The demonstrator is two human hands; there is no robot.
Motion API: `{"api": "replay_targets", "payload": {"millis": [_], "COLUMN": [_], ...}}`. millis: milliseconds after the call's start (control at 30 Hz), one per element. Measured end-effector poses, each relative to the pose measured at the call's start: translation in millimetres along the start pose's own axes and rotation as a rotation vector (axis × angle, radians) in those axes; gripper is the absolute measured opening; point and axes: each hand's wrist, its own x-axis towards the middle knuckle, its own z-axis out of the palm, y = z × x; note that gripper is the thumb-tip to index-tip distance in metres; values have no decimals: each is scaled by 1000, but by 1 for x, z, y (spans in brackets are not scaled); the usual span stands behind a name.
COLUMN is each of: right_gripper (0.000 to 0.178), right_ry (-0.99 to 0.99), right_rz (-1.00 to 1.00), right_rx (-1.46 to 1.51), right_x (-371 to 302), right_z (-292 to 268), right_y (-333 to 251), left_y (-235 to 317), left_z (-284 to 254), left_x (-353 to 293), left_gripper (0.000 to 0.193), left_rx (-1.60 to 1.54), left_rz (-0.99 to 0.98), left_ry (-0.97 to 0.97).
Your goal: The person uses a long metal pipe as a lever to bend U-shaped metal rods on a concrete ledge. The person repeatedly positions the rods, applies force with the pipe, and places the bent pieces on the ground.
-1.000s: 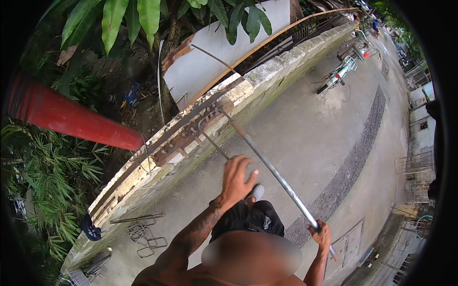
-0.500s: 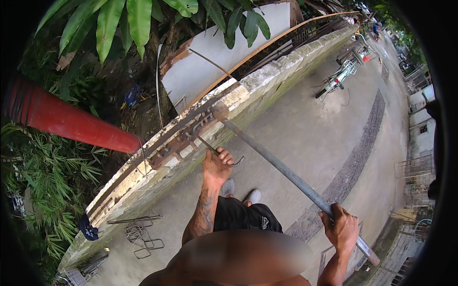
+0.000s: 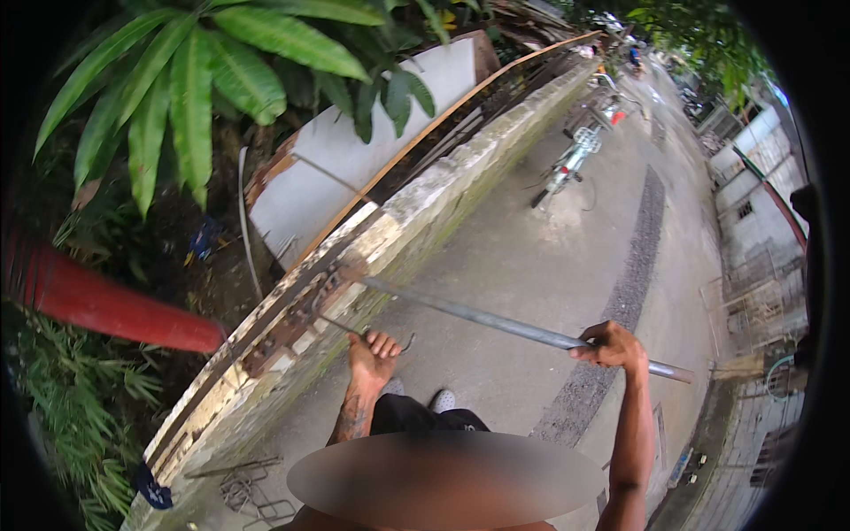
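Note:
My left hand point(image 3: 373, 357) is closed around a thin steel rod point(image 3: 338, 325). One end of the rod reaches the rusty metal bending jig point(image 3: 285, 338) on top of the wall; its other end, past my fingers, is curved into a hook. My right hand point(image 3: 613, 345), arm stretched out, grips a long grey metal pipe point(image 3: 482, 318) close to its free end. From there the pipe runs across to the jig, where its far end meets a rusty block point(image 3: 351, 268). How the rod sits among the jig's pegs is too small to make out.
The jig lies along a low concrete wall point(image 3: 434, 196). A red tapered tube point(image 3: 115, 305) leans in from the left. Bent rods point(image 3: 252, 496) lie on the ground by the wall. A bicycle point(image 3: 571, 159) stands farther up the paved lane point(image 3: 505, 239). Leaves point(image 3: 190, 97) overhang the far left.
My right hand has swung the pipe's free end forward, away from my body. My left hand keeps its hold on the rod. The whole view has shifted a little.

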Motion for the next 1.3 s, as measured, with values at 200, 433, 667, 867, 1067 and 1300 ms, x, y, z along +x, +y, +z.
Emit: {"api": "replay_targets", "payload": {"millis": [200,433,667,867,1067,1300], "right_gripper": [54,61,43,29,30,40], "right_ry": [-68,-20,337,444,331,245], "right_rz": [-17,-32,-260,-243,-115,-77], "right_rx": [-9,18,-481,-579,-269,244], "right_x": [9,-5,-123,-67,76,111], "right_z": [-10,37,-49,-126,54,195], "right_y": [-12,16,-112,-105,77,129], "left_y": [9,4,81,83,26,-92], "left_z": [-10,-15,40,96,112,178], "left_x": [1,8,4,47,97,113], "left_gripper": [71,68,48,52,44,28], "left_rx": [-57,-34,-60,-196,173,591], "left_rz": [102,83,287,289,266,313], "left_ry": [-15,71,3,33,60,-25]}}
